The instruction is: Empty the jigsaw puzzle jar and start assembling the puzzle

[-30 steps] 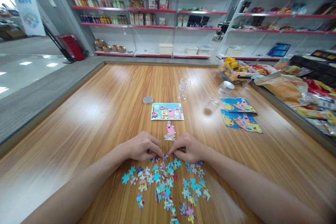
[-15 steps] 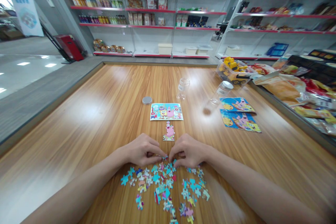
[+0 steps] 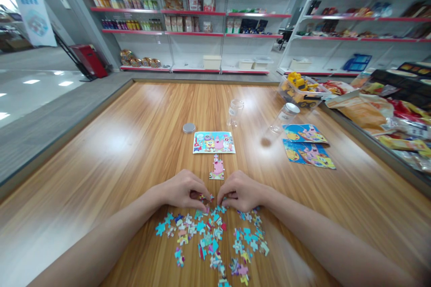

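Loose jigsaw pieces (image 3: pixel 205 228), mostly light blue, lie spread over the wooden table in front of me. My left hand (image 3: pixel 186 189) rests at the far edge of the pile, thumb and index finger apart, with a few small pieces (image 3: pixel 202 197) showing by the fingers. Close beside it, my right hand (image 3: pixel 241 192) has thumb and index finger drawn together over blue pieces; what they hold, if anything, is hidden. Just beyond both hands lies a joined puzzle section (image 3: pixel 217 167) with a pink cartoon figure. Above that is a picture card (image 3: pixel 214 142) showing several cartoon characters.
A grey lid (image 3: pixel 189 128) lies left of the card. Behind stand a clear jar (image 3: pixel 235 112) and a lidded jar (image 3: pixel 284 116). Two blue cartoon sheets (image 3: pixel 308 152) lie at right, below a tub of yellow toy vehicles (image 3: pixel 303 92). Packaged snacks (image 3: pixel 387 112) fill the right side.
My left index finger has lifted slightly from the small piece, and more pieces show beneath that hand. My right thumb has moved slightly up, closer to the index finger. The joined section is unchanged.
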{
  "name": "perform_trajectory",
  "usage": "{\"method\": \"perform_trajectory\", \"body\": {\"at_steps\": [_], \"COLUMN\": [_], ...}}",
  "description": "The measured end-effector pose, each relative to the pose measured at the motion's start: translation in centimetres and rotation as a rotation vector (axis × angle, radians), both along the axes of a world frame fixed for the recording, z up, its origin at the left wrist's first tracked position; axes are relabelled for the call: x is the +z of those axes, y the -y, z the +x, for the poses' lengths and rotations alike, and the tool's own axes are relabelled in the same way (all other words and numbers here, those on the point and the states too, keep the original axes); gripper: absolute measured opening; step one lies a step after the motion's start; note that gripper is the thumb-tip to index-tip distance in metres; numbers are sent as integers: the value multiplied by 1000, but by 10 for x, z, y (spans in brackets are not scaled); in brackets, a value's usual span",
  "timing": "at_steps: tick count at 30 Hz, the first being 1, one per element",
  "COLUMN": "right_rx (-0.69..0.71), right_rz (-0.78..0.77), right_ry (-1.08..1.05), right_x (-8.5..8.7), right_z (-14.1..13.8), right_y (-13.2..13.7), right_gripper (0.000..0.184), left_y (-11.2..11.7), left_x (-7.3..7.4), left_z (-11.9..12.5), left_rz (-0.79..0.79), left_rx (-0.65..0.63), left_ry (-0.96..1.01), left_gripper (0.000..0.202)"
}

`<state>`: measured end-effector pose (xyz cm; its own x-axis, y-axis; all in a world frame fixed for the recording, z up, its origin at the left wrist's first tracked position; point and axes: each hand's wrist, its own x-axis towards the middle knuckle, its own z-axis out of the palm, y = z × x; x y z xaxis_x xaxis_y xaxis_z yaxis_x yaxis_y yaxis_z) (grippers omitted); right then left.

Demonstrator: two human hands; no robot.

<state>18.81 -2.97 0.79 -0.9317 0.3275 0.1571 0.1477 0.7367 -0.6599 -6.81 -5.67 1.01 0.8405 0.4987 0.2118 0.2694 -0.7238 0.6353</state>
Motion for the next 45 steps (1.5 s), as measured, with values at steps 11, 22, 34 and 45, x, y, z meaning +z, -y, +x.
{"method": "perform_trajectory", "body": {"at_steps": [11, 22, 34, 45], "right_rx": [-27, -93, -100, -265], "right_rz": [7, 45, -24, -415], "right_ry": [-19, -11, -49, -236], "right_x": [-3, -6, -2, -5], "right_z": [-1, -4, -4, 6], "right_y": [1, 2, 2, -7], "right_gripper": [14, 14, 19, 30], "left_y": [0, -1, -2, -3], "left_x": [0, 0, 1, -1], "left_z": [1, 1, -1, -2], "left_rz": [35, 0, -52, -169], "left_rx": [32, 28, -12, 15], "left_ry": [-101, -74, -27, 43], "left_gripper": [28, 19, 14, 20]}}
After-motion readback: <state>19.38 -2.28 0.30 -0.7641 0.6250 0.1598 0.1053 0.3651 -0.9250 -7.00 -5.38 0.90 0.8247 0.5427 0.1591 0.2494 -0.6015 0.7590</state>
